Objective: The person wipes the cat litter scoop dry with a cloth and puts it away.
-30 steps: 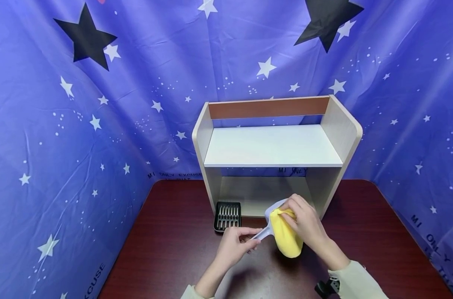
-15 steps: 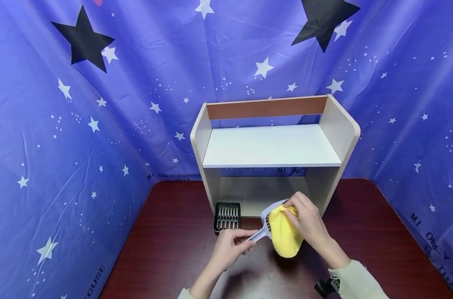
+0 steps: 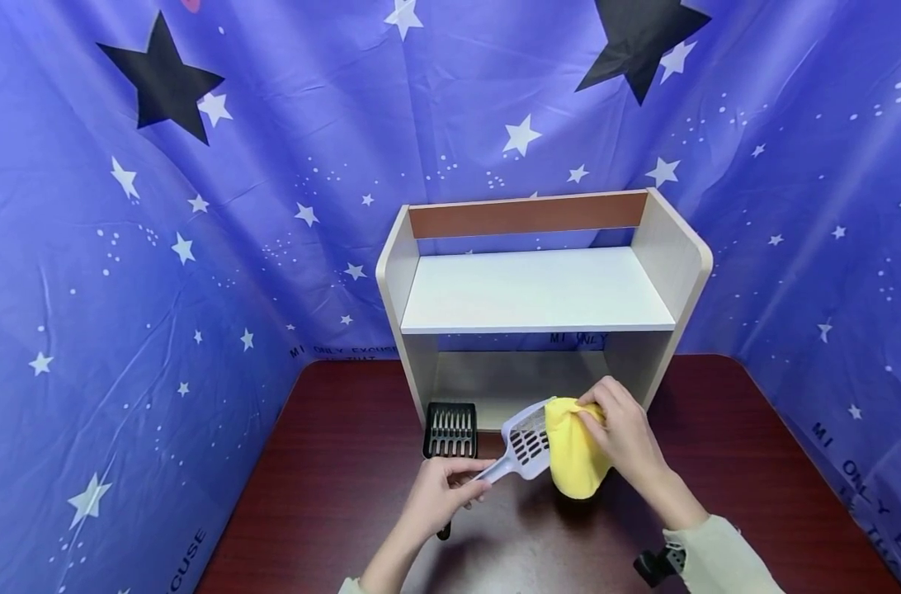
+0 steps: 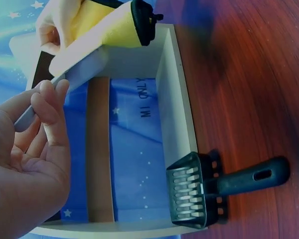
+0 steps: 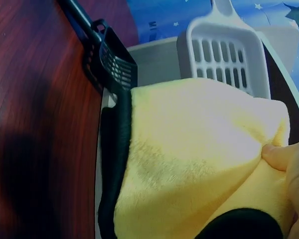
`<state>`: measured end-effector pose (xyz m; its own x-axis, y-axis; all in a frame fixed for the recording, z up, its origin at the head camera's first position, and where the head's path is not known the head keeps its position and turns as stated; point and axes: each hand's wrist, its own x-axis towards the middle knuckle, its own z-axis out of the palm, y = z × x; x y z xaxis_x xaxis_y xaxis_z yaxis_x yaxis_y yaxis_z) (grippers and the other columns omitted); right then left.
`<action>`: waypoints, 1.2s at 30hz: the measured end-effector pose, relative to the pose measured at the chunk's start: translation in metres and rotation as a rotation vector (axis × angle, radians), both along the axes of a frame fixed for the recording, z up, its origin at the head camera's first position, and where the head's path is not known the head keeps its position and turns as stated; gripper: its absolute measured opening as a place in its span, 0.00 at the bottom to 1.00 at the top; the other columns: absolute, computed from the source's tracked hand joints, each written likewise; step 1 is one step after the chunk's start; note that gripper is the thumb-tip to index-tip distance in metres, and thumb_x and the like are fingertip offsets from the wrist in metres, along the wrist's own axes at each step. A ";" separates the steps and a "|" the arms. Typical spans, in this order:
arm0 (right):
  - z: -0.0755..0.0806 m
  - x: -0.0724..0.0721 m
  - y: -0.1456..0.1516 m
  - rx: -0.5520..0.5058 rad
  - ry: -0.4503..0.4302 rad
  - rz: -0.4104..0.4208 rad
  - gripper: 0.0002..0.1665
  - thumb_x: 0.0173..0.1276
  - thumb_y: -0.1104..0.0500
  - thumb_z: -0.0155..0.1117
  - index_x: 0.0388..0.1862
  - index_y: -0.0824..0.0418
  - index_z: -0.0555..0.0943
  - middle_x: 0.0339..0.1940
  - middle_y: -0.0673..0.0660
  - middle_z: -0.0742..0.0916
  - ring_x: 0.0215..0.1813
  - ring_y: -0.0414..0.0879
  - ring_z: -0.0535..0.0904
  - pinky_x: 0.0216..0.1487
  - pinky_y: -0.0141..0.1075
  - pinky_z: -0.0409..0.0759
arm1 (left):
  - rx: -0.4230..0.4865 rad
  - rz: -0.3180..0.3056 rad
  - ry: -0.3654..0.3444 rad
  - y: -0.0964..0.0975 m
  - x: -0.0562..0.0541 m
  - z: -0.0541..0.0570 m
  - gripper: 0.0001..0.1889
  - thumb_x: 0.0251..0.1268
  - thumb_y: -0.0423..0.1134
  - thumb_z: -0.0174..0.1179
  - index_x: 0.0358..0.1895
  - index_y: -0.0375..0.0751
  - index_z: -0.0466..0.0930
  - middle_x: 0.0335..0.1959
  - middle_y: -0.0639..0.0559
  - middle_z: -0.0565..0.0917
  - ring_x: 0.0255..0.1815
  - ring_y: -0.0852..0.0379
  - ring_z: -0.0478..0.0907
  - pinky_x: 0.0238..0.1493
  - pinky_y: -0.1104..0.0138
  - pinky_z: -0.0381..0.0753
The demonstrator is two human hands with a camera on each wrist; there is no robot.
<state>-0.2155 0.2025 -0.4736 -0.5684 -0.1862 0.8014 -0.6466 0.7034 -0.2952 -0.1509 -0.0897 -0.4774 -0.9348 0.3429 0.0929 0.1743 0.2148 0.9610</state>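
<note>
A pale lavender-grey litter scoop (image 3: 530, 445) with a slotted head is tilted above the table, and my left hand (image 3: 437, 495) pinches its handle. My right hand (image 3: 630, 433) grips a bunched yellow cloth (image 3: 575, 458) with dark edging; the thumb presses a fold in the right wrist view. The cloth covers the far right end of the scoop's head, while the slots nearer the handle show. Beyond my left hand lies a black litter scoop (image 4: 239, 180), its head at the shelf's front left corner. My left hand hides most of its handle in the head view.
A two-level wooden shelf unit (image 3: 540, 289) stands at the back of the dark red table (image 3: 324, 487). Blue star-patterned curtains (image 3: 287, 165) surround the table on the sides and back. A black strap (image 3: 658, 565) is on my right wrist.
The cloth has slid toward the right end of the lavender-grey scoop, uncovering its slots. My left hand has shifted slightly left and down with the handle; the black scoop's handle end now shows.
</note>
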 end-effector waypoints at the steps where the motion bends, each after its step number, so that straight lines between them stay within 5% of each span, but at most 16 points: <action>1: 0.000 0.000 0.001 -0.003 0.001 -0.006 0.18 0.45 0.76 0.77 0.30 0.62 0.79 0.31 0.52 0.81 0.36 0.43 0.74 0.37 0.29 0.70 | 0.011 -0.004 -0.013 -0.002 -0.001 0.000 0.15 0.61 0.30 0.67 0.51 0.30 0.85 0.31 0.29 0.87 0.22 0.71 0.79 0.23 0.76 0.80; 10: 0.007 0.001 -0.003 0.015 -0.020 0.152 0.16 0.49 0.74 0.75 0.33 0.62 0.80 0.34 0.52 0.81 0.40 0.41 0.74 0.42 0.26 0.71 | 0.021 0.013 -0.036 -0.004 -0.009 0.002 0.15 0.62 0.30 0.66 0.52 0.32 0.85 0.36 0.28 0.86 0.23 0.70 0.79 0.24 0.78 0.78; 19: 0.006 0.005 -0.026 0.037 -0.022 0.206 0.12 0.53 0.69 0.73 0.33 0.60 0.80 0.35 0.52 0.82 0.42 0.45 0.77 0.45 0.32 0.73 | -0.030 0.031 0.010 0.010 -0.010 0.006 0.13 0.61 0.31 0.67 0.50 0.36 0.87 0.30 0.33 0.87 0.21 0.71 0.78 0.22 0.77 0.79; 36: -0.008 0.001 -0.034 -0.011 0.002 0.051 0.14 0.48 0.71 0.75 0.31 0.62 0.78 0.31 0.52 0.80 0.37 0.45 0.74 0.39 0.33 0.71 | -0.128 0.082 0.167 0.021 -0.004 0.006 0.13 0.58 0.31 0.69 0.48 0.39 0.88 0.29 0.43 0.88 0.21 0.74 0.76 0.21 0.78 0.76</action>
